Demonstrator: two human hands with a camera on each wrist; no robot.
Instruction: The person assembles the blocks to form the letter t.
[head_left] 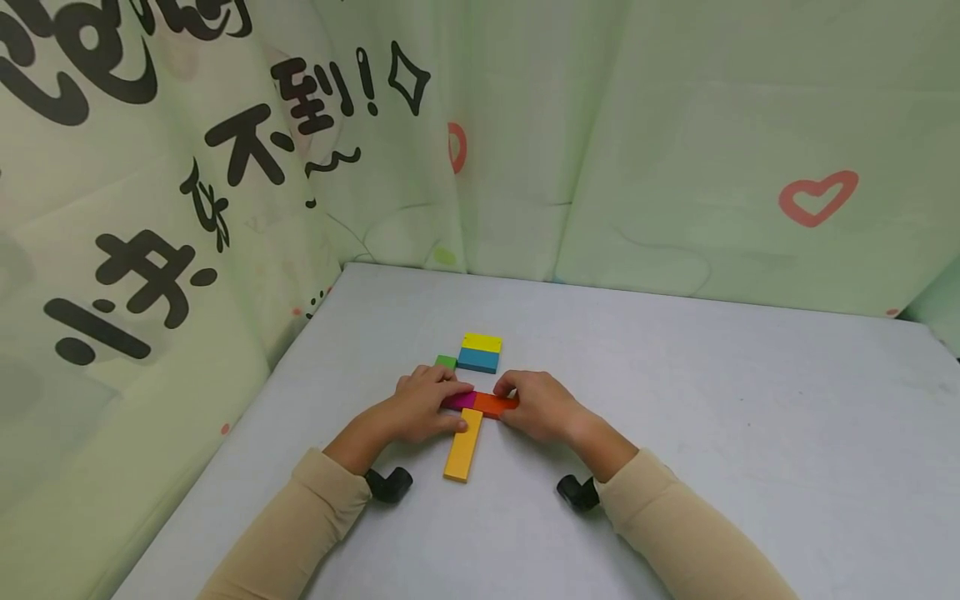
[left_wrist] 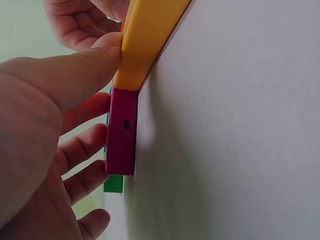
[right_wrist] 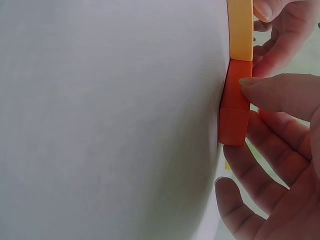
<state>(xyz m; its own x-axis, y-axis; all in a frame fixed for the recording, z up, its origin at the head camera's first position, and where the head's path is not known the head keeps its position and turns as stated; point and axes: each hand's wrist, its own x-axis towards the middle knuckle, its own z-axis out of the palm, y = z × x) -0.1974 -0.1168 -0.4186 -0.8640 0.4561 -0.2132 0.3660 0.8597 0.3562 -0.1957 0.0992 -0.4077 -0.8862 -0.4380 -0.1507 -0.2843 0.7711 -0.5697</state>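
Magenta and red-orange wooden blocks lie end to end on the table, and a long yellow-orange block meets their near side at the joint, forming a T. My left hand has its thumb against the yellow-orange block and its fingers along the far side of the magenta block. With the right hand I hold the red-orange block, thumb on the near side and fingers behind its outer end. A green block lies just beyond the left fingers, partly hidden by them.
Blue and yellow blocks lie side by side behind the T. The white table extends widely to the right. A printed curtain hangs along its back and left edges. Black wrist devices sit under both sleeves.
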